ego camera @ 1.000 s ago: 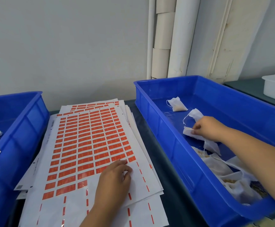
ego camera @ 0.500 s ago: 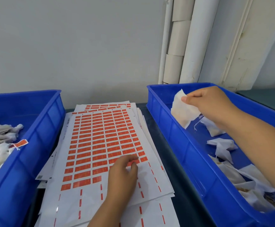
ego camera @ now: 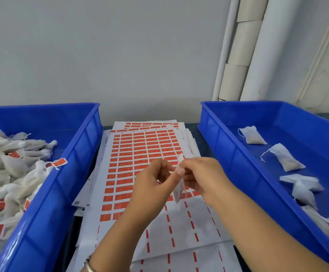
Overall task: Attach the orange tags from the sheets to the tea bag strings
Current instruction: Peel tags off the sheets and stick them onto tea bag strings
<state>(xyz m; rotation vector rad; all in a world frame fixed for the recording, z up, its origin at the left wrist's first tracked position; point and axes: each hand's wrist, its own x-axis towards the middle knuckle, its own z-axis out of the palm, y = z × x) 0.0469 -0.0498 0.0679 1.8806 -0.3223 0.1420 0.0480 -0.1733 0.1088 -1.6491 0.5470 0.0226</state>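
- Both hands meet above the middle of the sticker sheets, forearms reaching in from the bottom edge and angled toward each other.
- Right hand (ego camera: 203,177) has its fingers curled, pinching the top of one white tea bag (ego camera: 178,190), which hangs edge-on between the two hands.
- Left hand (ego camera: 152,185) is curled too, its fingertips touching the same tea bag near the top; whether it also holds a tag or the string is too blurred to tell.
- A thin bracelet (ego camera: 90,266) circles the left wrist.
- Beneath the hands lies a fanned stack of white sheets (ego camera: 179,228); the top sheet carries rows of orange tags (ego camera: 140,152), with its near rows already stripped to short orange dashes.
- Two blue bins flank the stack.
- Right bin (ego camera: 244,173) holds two separate untagged bags at its far end, plus a loose pile nearer the camera.
- Left bin (ego camera: 61,185) holds a heap of bags, several showing orange tags.
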